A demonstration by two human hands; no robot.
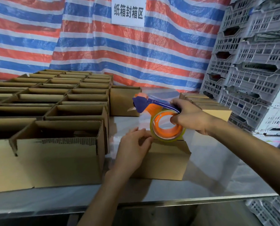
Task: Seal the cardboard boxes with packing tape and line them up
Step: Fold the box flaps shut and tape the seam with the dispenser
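While your right hand [189, 118] grips the blue-and-orange plastic tape dispenser [154, 106] atop the small brown cardboard box [165, 159] before you, your left hand [133, 147] presses its lid down. Few closed boxes [215, 110] stand lined up at far right; many open-topped cartons [62, 144] await sealing.

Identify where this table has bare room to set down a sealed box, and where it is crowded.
Free: the shiny metal table right of and in front of the small closed brown cardboard box, out to the front edge; also a narrower strip behind it. Crowded: the left half, packed with open brown cardboard boxes.
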